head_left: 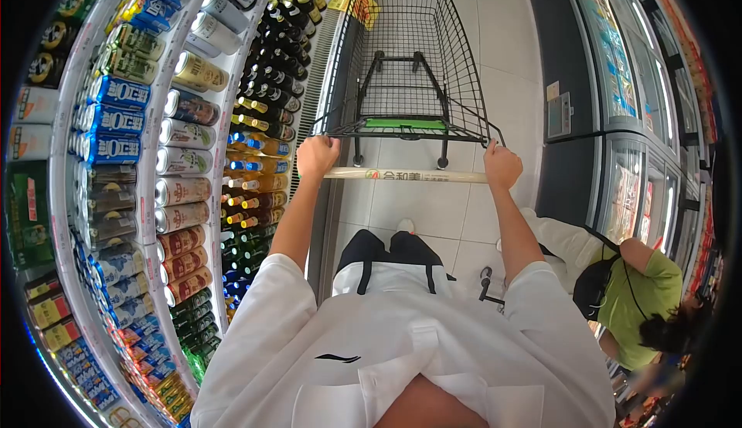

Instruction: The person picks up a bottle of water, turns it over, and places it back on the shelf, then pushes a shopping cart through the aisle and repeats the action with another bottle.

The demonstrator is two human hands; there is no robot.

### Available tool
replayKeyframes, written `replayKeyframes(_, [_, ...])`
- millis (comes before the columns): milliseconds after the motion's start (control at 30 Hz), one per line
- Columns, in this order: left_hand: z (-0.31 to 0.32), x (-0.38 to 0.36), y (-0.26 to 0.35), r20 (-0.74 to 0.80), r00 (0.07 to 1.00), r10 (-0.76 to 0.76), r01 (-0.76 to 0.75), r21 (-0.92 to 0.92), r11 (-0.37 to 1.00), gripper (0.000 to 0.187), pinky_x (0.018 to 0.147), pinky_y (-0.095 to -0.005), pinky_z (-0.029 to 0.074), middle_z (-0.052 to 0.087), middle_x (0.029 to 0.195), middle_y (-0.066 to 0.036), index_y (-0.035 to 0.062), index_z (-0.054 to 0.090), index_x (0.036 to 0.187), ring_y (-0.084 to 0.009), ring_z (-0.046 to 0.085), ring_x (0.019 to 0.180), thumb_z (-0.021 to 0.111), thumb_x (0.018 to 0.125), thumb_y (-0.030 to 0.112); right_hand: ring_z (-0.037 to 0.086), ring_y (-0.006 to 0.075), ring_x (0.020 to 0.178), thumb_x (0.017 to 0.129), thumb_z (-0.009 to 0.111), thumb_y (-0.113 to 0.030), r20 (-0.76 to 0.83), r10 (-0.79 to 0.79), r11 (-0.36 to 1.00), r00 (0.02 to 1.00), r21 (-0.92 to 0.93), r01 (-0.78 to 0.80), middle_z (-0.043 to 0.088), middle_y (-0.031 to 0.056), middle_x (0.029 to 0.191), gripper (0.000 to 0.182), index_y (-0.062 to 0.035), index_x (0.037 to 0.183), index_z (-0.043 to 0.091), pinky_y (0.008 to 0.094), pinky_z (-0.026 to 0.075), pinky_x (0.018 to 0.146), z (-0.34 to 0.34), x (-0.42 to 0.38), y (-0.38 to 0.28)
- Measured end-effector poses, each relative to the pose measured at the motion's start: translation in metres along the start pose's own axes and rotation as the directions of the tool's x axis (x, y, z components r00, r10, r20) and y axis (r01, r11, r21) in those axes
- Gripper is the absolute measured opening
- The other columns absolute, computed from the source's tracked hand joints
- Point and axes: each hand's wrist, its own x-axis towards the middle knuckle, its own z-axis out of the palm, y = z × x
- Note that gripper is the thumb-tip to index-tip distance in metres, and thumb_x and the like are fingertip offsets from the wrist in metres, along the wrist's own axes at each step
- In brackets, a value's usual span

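Note:
Ahead of me stands a black wire shopping cart (462, 64) with green trim at its front corners and a green strip across its rear. A pale handle bar (406, 175) with printed lettering spans its near end. My left hand (318, 157) is closed around the left end of the handle. At the right end, my right hand (502, 167) is wrapped around it in the same way. Both forearms reach forward, and the fingertips are mostly hidden from above.
Shelves of drink cans (182, 161) and bottles (263, 122) run close along the left. Glass-fronted freezers (618, 196) line the right side. A person in a green top (638, 300) is near me at the lower right. A yellow sign (355, 6) hangs by the cart's left side.

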Motion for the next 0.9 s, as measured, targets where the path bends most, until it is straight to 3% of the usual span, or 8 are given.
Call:
replayKeyframes(167, [-0.003, 0.086, 0.036, 0.022, 1.0, 0.001, -0.001, 0.015, 1.0, 0.034, 0.077, -0.0461, 0.055, 0.069, 0.079, -0.021, 0.0072, 0.075, 0.079, -0.039, 0.068, 0.077, 0.057, 0.082, 0.035, 0.061, 0.0285, 0.052, 0.092, 0.053, -0.036, 0.006, 0.028, 0.999, 1.0, 0.019, -0.028, 0.064, 0.0116, 0.056, 0.048, -0.0078, 0.056, 0.068, 0.0389, 0.046, 0.061, 0.014, 0.081, -0.022])
replayKeyframes(300, [-0.005, 0.166, 0.057, 0.057, 0.993, 0.103, -0.108, 0.087, 0.99, 0.035, 0.078, -0.0461, 0.054, 0.07, 0.082, -0.02, 0.0076, 0.075, 0.08, -0.0386, 0.068, 0.08, 0.056, 0.081, 0.037, 0.06, 0.0281, 0.052, 0.092, 0.052, -0.035, -0.022, 0.041, 0.999, 0.999, 0.018, -0.041, 0.063, 0.0112, 0.055, 0.047, -0.0088, 0.057, 0.068, 0.0386, 0.045, 0.062, 0.033, 0.135, -0.042])
replayKeyframes(500, [-0.011, 0.288, 0.09, 0.102, 0.985, 0.136, -0.145, 0.088, 0.985, 0.036, 0.08, -0.0469, 0.054, 0.07, 0.083, -0.021, 0.008, 0.075, 0.081, -0.0385, 0.068, 0.084, 0.056, 0.081, 0.039, 0.06, 0.0279, 0.052, 0.092, 0.052, -0.032, -0.05, 0.052, 0.999, 0.997, 0.002, -0.052, 0.063, 0.0106, 0.055, 0.045, -0.0088, 0.057, 0.067, 0.0387, 0.044, 0.063, 0.054, 0.228, -0.079])
replayKeyframes(833, [-0.019, 0.444, 0.161, 0.125, 0.976, 0.178, -0.188, 0.073, 0.979, 0.035, 0.079, -0.0471, 0.054, 0.07, 0.084, -0.019, 0.011, 0.075, 0.085, -0.0385, 0.068, 0.082, 0.055, 0.085, 0.04, 0.061, 0.0286, 0.052, 0.091, 0.053, -0.028, 0.006, 0.14, 0.99, 0.99, 0.021, -0.14, 0.064, 0.012, 0.056, 0.042, -0.0088, 0.056, 0.066, 0.0398, 0.045, 0.061, 0.083, 0.362, -0.114])
replayKeyframes(900, [-0.014, 0.473, 0.176, 0.141, 0.97, 0.197, -0.209, 0.073, 0.975, 0.037, 0.079, -0.0489, 0.053, 0.07, 0.083, -0.021, 0.0073, 0.072, 0.087, -0.0396, 0.068, 0.081, 0.051, 0.088, 0.037, 0.061, 0.0287, 0.052, 0.089, 0.053, -0.027, -0.012, 0.145, 0.989, 0.989, 0.0, -0.145, 0.064, 0.0123, 0.056, 0.041, -0.0087, 0.055, 0.066, 0.0397, 0.045, 0.061, 0.092, 0.393, -0.116])
